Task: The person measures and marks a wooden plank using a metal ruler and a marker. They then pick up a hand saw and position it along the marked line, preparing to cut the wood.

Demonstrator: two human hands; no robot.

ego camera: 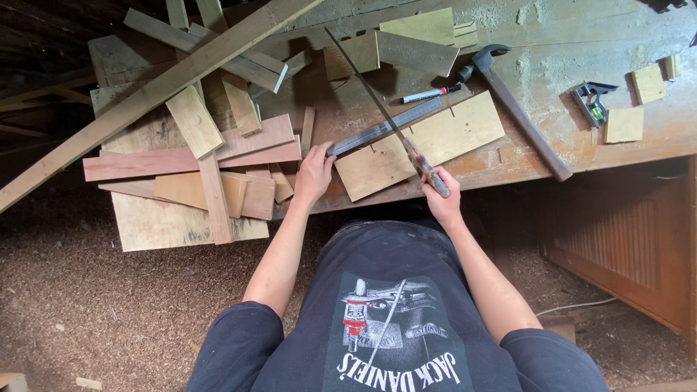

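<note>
I see a worn wooden workbench, dusty with sawdust. Flat on it: a notched plywood panel at the front edge, with a metal ruler across it. Behind that, a black marker, a hammer, a combination square, small plywood squares on the right. At the left end, a heap of offcut boards and a long plank overhang the sawdust-covered floor.
</note>
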